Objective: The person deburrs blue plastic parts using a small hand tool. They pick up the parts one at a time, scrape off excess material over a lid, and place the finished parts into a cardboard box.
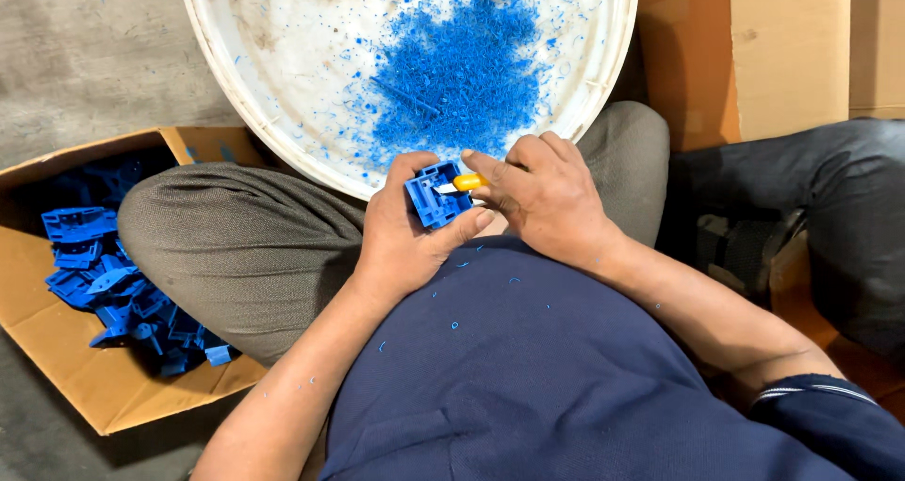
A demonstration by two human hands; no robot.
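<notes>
Below the white basin (pixel 283 75), over the person's lap, both hands meet in the head view. Left hand (pixel 401 231) is clenched around a small blue plastic part (pixel 432 194), thumb and fingers wrapped about its sides, holding it just under the basin's near rim. Right hand (pixel 544 196) grips a yellow-handled knife (pixel 460 184), fingers closed on the handle, its short blade lying against the top of the blue part. Inside the basin sits a heap of blue shavings (pixel 462 71), spread across its floor, with scattered flecks toward the rim. Left of the basin, beside the person's grey-trousered knee (pixel 236 245), an open cardboard box (pixel 57 349) holds a pile of similar blue parts (pixel 104 273). Right of the basin stands another cardboard box (pixel 745 47), and near it a second person's dark trouser leg (pixel 811 198). A few blue curls cling to the dark blue shirt (pixel 528 387).
</notes>
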